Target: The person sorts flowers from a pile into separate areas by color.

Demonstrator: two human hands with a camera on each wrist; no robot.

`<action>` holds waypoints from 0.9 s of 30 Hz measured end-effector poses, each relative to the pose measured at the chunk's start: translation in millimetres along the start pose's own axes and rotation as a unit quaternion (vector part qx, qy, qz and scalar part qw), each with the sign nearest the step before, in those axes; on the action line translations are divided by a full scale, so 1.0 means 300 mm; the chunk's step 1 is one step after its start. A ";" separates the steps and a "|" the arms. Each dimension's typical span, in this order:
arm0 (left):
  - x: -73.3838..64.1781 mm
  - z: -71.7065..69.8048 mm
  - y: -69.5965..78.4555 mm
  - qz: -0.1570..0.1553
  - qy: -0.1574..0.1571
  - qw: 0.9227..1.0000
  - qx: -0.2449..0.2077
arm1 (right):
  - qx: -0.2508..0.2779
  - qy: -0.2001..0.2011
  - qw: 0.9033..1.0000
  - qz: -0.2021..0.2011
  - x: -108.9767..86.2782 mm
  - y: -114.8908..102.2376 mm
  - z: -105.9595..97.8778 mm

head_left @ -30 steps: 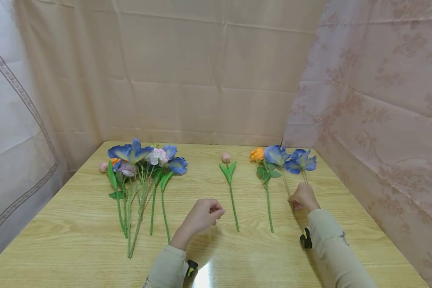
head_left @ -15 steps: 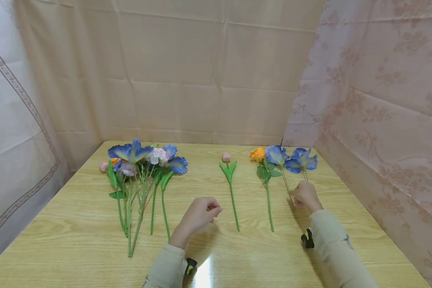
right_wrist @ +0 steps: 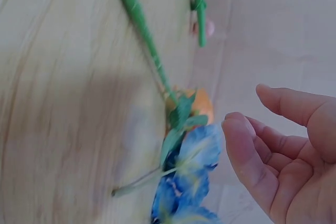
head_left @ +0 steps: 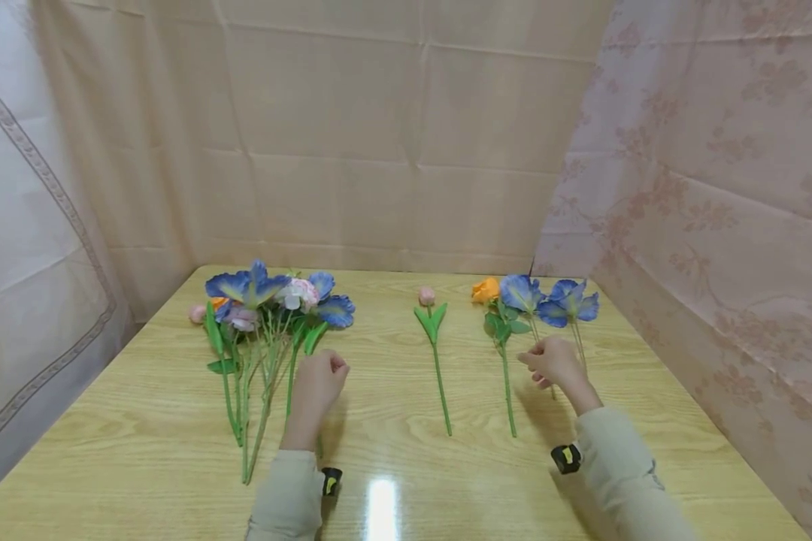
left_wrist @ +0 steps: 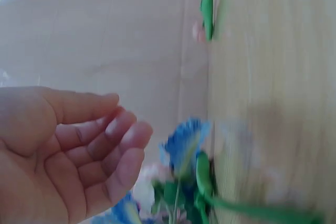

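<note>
My left hand (head_left: 316, 383) hovers over the stems at the right side of the left-hand flower group, fingers loosely curled around nothing. In the left wrist view its thumb and fingertips sit close together, with a blue flower (left_wrist: 185, 142) and a green tulip stem (left_wrist: 262, 212) beyond. My right hand (head_left: 555, 362) is above the stems of two blue flowers, one (head_left: 522, 293) beside an orange rose (head_left: 486, 290), the other (head_left: 570, 302) farther right. Thumb and forefinger stand apart in the right wrist view, nothing between them. A pink tulip (head_left: 427, 297) lies alone between the hands.
The left group holds blue flowers (head_left: 246, 287), a pink-white peony (head_left: 299, 293), a mauve bloom (head_left: 242, 318) and green-leaved stems, overlapping on the wooden table (head_left: 392, 391). A beige curtain (head_left: 325, 150) hangs behind; a patterned pink one (head_left: 717, 188) is at right.
My left hand has moved left, from near the pink tulip to over the left group's stems. My right hand has shifted slightly left from the right blue flowers' stems, its fingers spreading.
</note>
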State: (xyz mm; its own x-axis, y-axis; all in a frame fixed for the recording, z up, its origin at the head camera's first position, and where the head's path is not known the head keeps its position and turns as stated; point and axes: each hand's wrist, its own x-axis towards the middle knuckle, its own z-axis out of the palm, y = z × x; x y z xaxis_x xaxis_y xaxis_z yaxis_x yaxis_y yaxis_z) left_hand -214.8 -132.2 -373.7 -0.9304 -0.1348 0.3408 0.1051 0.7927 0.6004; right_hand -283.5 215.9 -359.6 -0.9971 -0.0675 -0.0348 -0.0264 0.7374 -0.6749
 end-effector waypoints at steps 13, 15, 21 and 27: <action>0.056 -0.058 -0.120 -0.098 -0.058 0.993 0.041 | 0.034 -0.032 0.999 -0.010 -0.016 -0.030 0.030; 0.052 -0.058 -0.128 -0.089 -0.058 0.993 0.056 | 0.033 -0.034 0.999 -0.011 -0.017 -0.032 0.032; 0.055 -0.050 -0.146 -0.106 -0.088 0.988 0.071 | 0.029 -0.041 0.999 -0.014 -0.022 -0.033 0.041; 0.067 -0.044 -0.163 -0.117 -0.103 0.985 0.075 | 0.024 -0.045 0.999 -0.016 -0.020 -0.030 0.051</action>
State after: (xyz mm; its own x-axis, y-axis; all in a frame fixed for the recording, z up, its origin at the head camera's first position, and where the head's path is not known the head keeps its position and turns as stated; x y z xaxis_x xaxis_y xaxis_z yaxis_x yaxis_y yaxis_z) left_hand -234.0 -181.6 -386.8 -0.9760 -0.2136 0.0419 -0.1601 0.8348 0.5267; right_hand -276.2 199.4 -364.7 -0.9853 -0.1521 -0.0775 -0.0522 0.7004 -0.7118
